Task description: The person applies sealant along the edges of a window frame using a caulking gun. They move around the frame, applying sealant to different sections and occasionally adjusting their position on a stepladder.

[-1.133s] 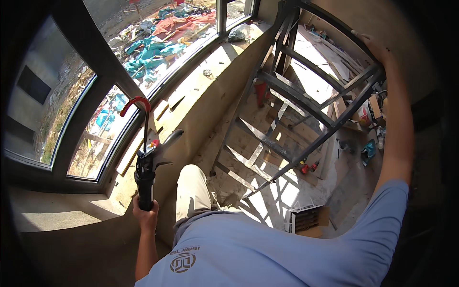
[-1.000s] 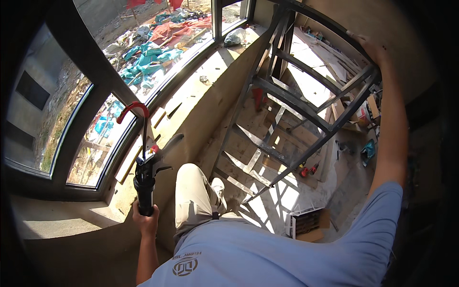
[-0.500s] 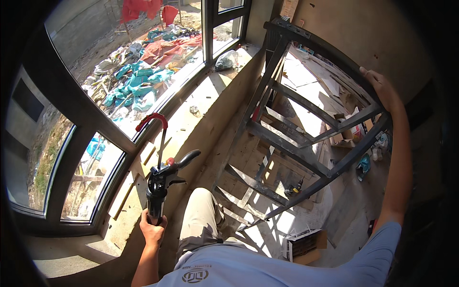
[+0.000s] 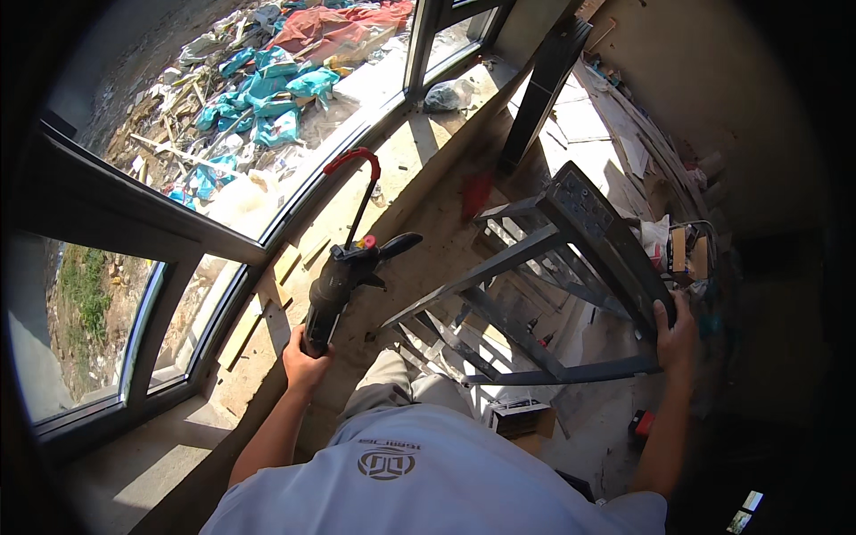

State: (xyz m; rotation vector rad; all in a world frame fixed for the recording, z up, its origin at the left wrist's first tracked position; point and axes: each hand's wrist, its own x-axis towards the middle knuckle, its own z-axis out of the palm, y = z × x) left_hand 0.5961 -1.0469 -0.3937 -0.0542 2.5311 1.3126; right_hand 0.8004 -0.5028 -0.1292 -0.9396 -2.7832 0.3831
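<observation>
My left hand [image 4: 305, 364] is closed round the black barrel of a caulking gun [image 4: 332, 290]. The gun points upward, with its trigger and handle to the right and a rod ending in a red hook at the top. On the right, my right hand [image 4: 675, 332] grips the end of a dark grey stepladder's top step. The stepladder [image 4: 504, 265] stands in front of me, its rails and rungs spreading down toward my legs. The feet are partly hidden.
A concrete sill [image 4: 401, 165] runs under the dark window frame [image 4: 192, 234], bearing wood strips [image 4: 242, 334] and a clear plastic bag [image 4: 448, 94]. A dark panel [image 4: 542, 89] stands beyond the ladder. An open carton [image 4: 522, 419] and a red-and-black tool [image 4: 640, 423] lie on the floor.
The ladder's top has come lower and nearer, with my right hand still on it. The caulking gun has shifted right and tilted. My view has turned, showing more of the floor.
</observation>
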